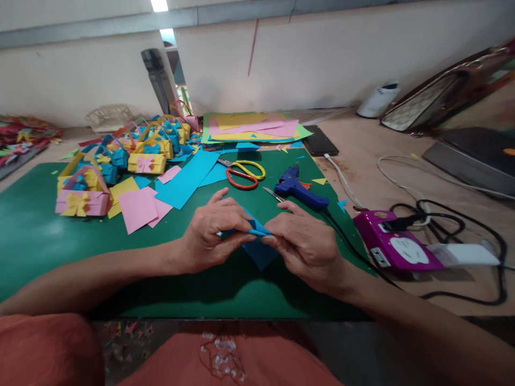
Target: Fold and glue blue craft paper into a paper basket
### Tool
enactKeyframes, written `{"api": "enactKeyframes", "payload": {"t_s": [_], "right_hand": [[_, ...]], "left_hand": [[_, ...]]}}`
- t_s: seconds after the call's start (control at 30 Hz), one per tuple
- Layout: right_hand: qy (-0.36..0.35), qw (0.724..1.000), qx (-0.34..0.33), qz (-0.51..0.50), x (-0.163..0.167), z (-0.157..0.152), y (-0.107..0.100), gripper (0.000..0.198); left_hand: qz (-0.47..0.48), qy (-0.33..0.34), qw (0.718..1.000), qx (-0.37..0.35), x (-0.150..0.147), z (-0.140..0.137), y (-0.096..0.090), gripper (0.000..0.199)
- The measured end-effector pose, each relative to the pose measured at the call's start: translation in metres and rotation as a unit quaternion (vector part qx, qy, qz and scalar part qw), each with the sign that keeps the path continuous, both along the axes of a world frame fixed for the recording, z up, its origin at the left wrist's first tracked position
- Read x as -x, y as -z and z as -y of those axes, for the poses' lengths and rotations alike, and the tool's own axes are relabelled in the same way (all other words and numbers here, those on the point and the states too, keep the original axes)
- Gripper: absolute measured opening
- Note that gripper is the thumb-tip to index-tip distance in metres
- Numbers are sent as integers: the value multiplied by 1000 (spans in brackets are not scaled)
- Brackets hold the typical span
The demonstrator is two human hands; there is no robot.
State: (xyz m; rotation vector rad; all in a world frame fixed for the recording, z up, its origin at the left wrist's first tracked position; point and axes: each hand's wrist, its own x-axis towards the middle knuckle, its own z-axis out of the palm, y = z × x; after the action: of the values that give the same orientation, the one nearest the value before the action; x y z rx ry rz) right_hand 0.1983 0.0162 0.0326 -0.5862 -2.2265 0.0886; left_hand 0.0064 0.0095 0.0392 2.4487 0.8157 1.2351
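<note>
Between my hands, above the green mat, is a folded piece of blue paper. My left hand pinches its left end between thumb and fingers. At the other end, the thumb and index finger of my right hand grip the folded edge. Part of the paper hides behind my fingers. Just beyond my hands lie scissors with one red and one yellow handle, a pointed blade and a blue glue gun. Flat blue paper sheets and pink paper pieces rest to the left.
Small folded paper baskets with bows stand on the green mat at the left. A stack of coloured paper and a phone lie at the back. Right of the mat are a purple power strip and black cables.
</note>
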Motion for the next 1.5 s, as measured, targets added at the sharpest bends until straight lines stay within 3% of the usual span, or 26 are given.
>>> {"api": "enactKeyframes", "payload": {"t_s": [0.47,0.87,1.5], "right_hand": [[7,1000,-1,10,-1,0,-1,10],[2,999,-7,39,-2,-2,1,10],[-2,999,-17,47,-3,-2,3,11]], "left_hand": [[2,-7,1000,-1,0,-1,2,6],[-24,-6,999,48,0,-3,6,8],[-28,-7,999,41,0,-3,7,7]]}}
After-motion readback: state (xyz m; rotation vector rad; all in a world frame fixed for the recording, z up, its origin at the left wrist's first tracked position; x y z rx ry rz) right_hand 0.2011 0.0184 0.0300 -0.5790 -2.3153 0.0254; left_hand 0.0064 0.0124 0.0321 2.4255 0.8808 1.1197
